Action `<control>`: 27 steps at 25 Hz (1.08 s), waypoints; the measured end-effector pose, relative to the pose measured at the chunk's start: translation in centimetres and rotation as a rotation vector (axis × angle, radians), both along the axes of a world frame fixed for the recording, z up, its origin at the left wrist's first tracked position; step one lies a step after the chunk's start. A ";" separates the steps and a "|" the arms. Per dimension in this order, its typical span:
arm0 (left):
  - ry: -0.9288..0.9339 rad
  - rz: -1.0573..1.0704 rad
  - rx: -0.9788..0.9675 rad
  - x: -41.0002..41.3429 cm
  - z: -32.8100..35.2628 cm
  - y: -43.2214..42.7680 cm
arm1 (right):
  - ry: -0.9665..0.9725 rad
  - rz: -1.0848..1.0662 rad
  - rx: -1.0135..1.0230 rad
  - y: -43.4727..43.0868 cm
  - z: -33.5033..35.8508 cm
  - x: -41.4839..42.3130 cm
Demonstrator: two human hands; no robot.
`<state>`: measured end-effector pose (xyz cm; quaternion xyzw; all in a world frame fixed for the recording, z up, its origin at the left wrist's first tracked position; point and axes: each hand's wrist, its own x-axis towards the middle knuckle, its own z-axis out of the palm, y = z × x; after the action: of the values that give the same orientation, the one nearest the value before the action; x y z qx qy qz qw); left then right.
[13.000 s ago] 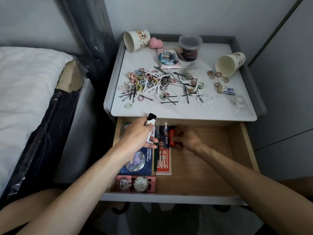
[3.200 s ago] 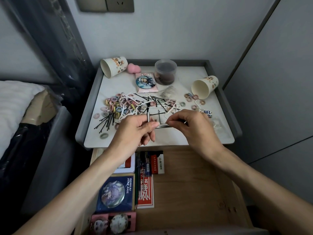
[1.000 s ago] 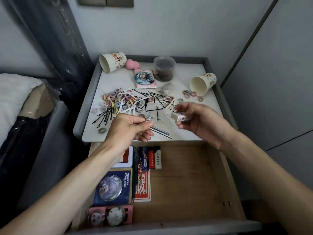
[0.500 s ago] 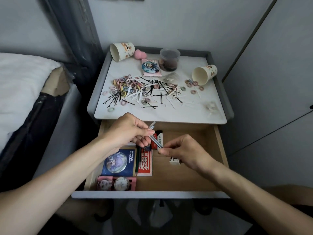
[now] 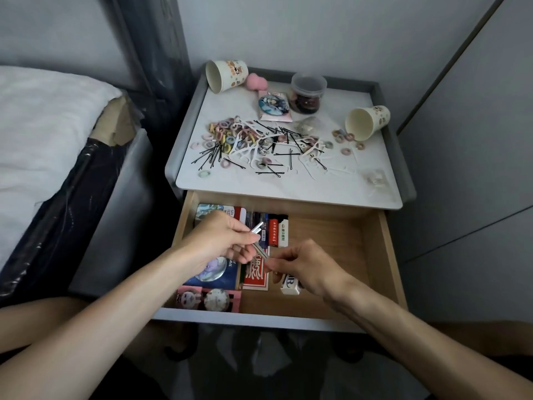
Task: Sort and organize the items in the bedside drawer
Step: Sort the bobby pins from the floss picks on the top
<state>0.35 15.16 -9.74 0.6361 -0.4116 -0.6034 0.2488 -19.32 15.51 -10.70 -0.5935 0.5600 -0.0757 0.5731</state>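
we grip slim, shiny metal rods (image 5: 257, 230) in our left hand (image 5: 222, 241), fingers curled round them; our right hand (image 5: 308, 268) pinches their lower end. beneath the right hand a small white block (image 5: 290, 285) lies in the smooth wooden drawer (image 5: 375, 255). just beyond both hands lie lighters (image 5: 278, 233); under the left hand, flat glossy cards (image 5: 227, 272).

Head camera looks steeply down, close over the open drawer (image 5: 375, 255).

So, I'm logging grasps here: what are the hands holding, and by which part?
Both hold the thin silvery sticks: the left hand grips them just below their upper tips, and the right hand pinches the lower end.
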 end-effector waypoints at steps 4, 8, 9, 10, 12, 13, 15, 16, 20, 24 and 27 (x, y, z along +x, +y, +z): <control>-0.733 -0.127 -0.264 1.2 -0.2 -0.6 | -0.001 -0.263 0.110 -1.9 -2.4 -2.1; -1.117 -0.212 -0.176 2.7 -0.3 -0.5 | 0.138 -0.387 0.145 -4.2 -5.7 -3.5; -1.096 -0.240 -0.126 2.6 -0.5 -0.6 | 0.141 -0.419 0.156 -4.6 -6.5 -3.3; -1.089 -0.268 -0.102 2.5 -0.6 -0.7 | 0.135 -0.451 0.161 -4.9 -7.1 -3.0; -1.104 -0.292 -0.101 2.2 -0.3 -0.7 | 0.122 -0.494 0.146 -5.5 -8.1 -2.2; -1.106 -0.288 -0.110 2.1 -0.2 -0.8 | 0.129 -0.498 0.123 -5.8 -8.4 -2.0; -1.102 -0.280 -0.111 2.1 0.0 -1.0 | 0.156 -0.455 0.064 -6.5 -8.6 -1.6; -1.110 -0.285 -0.108 2.2 0.0 -1.1 | 0.161 -0.417 0.033 -6.7 -8.7 -1.5; -1.142 -0.314 -0.123 2.0 0.0 -1.3 | 0.233 -0.292 -0.090 -6.9 -8.8 -1.4; -1.141 -0.305 -0.144 2.0 -0.1 -1.2 | 0.393 -0.201 -0.206 -7.1 -9.4 -1.7; -1.143 -0.308 -0.155 1.9 -0.2 -1.1 | 0.425 -0.161 -0.283 -7.6 -9.4 -2.1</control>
<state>2.26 14.04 -9.92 0.7730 -0.6105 -0.1629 -0.0569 -21.37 7.92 -20.05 -0.6240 0.6970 -0.0724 0.3459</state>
